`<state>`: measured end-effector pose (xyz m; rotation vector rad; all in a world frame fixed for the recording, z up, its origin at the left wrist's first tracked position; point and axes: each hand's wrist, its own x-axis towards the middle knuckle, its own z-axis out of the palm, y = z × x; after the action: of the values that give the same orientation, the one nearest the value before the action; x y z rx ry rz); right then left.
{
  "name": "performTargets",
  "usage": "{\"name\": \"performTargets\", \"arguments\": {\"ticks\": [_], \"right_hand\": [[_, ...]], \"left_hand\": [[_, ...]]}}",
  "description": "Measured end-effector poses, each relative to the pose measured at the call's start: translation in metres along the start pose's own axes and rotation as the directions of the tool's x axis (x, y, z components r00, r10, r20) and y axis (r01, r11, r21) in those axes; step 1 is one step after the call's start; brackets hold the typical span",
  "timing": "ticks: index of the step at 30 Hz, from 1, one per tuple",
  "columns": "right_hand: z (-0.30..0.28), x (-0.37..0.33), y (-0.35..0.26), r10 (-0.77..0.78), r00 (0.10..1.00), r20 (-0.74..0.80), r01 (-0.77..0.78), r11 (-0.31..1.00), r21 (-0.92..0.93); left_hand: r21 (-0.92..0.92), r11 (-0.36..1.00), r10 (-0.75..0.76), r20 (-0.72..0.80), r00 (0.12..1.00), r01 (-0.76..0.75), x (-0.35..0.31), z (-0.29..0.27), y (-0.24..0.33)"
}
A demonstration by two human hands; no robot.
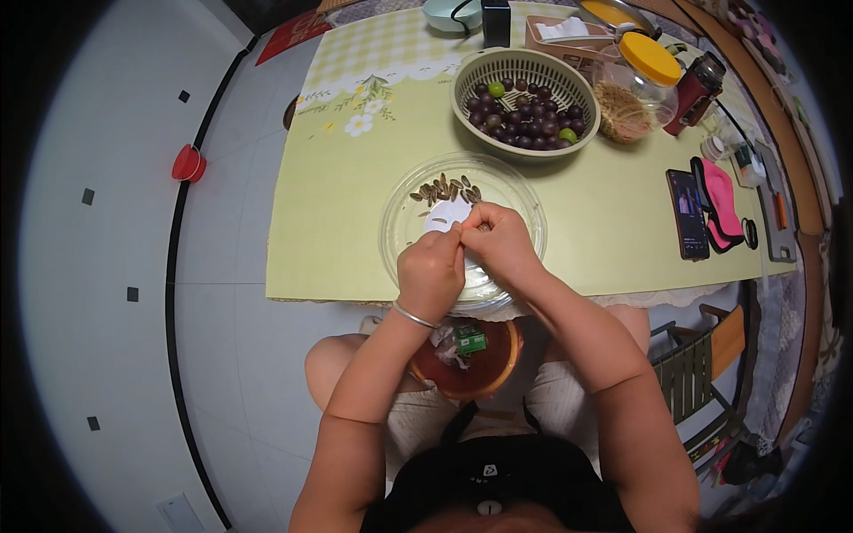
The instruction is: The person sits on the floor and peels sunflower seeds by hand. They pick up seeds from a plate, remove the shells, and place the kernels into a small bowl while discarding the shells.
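My left hand [433, 271] and my right hand [504, 238] meet over a clear round plastic tray [391, 218] near the table's front edge. The fingertips of both are pinched together. Whatever lies between them is too small and too covered to make out. Several dark striped seeds [446, 189], which look like sunflower seeds, are piled at the tray's far side. Closer in, a white round patch [447, 211] shows at the tray's middle, with a few small pale bits on it, partly hidden by my hands.
Behind the tray stands a colander [469, 89] of dark grapes [524, 115]. A jar with a yellow lid [649, 59] and a dark red thermos [696, 91] are further right. On the right lie a phone [687, 215] and a pink pouch [723, 202]. Between my knees sits a round red-brown bin [440, 377].
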<state>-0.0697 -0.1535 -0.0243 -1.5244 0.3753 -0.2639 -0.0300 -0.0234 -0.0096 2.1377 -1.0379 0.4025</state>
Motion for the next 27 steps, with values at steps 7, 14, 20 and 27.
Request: {"name": "performTargets", "arguments": {"ticks": [7,14,20,27], "right_hand": [[0.003,0.005,0.011,-0.056,0.998,-0.006,0.057,0.993,0.102],[-0.022,0.009,-0.006,0.252,0.909,0.333,-0.394,0.779,0.487],[-0.024,0.008,-0.012,0.294,0.902,0.317,-0.419,0.773,0.476],[-0.021,0.011,-0.008,0.262,0.925,0.274,-0.377,0.711,0.594]], "left_hand": [[-0.038,0.999,0.012,-0.041,0.999,-0.013,0.001,-0.001,0.0],[-0.715,0.403,-0.424,0.407,0.809,0.571,0.01,-0.01,-0.008],[-0.74,0.161,-0.457,0.531,0.714,0.653,0.016,-0.013,-0.015],[-0.753,0.271,-0.489,0.429,0.76,0.6,0.019,-0.013,-0.015]]}}
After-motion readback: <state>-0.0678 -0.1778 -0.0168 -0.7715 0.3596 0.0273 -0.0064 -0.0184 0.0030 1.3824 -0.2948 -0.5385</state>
